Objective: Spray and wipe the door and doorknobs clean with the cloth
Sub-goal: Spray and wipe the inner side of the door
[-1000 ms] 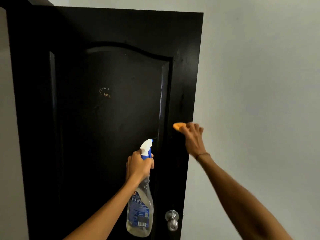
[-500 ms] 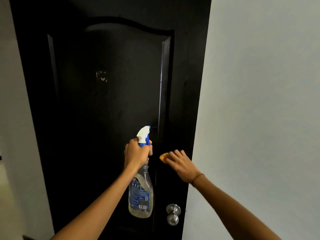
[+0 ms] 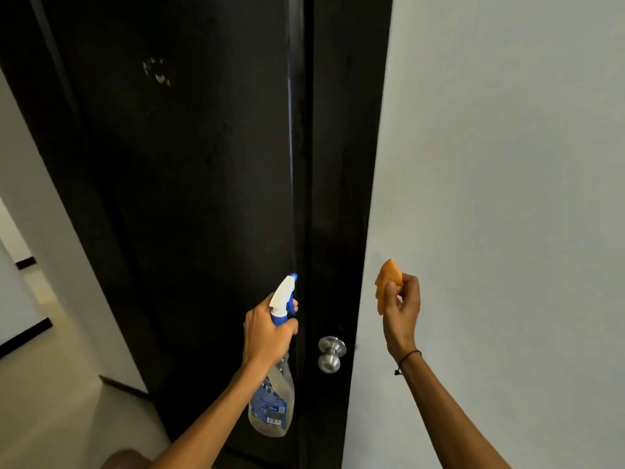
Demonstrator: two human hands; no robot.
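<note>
The black door [image 3: 203, 198] ran past the top and bottom of the frame, its panel detail nearly lost in the dark finish save a pale scuffed patch high on its face. A plain light wall [image 3: 490, 164] lay to the right of the door, and a pale floor [image 3: 40, 384] with dark skirting showed to its left. The clear plastic spray bottle [image 3: 270, 406], blue-labelled with a white and blue trigger head, hung in front of the door just left of the doorknob, its neck hidden inside the left hand [image 3: 267, 330], whose fingers curled round it. The right hand [image 3: 400, 309] was raised right of the door's edge, against the wall, apart from the door, pinching a folded orange cloth [image 3: 387, 282] between thumb and fingers; a dark cord circled its wrist. The rounded brushed-metal doorknob [image 3: 329, 355] stood out low on the door near its right edge.
</note>
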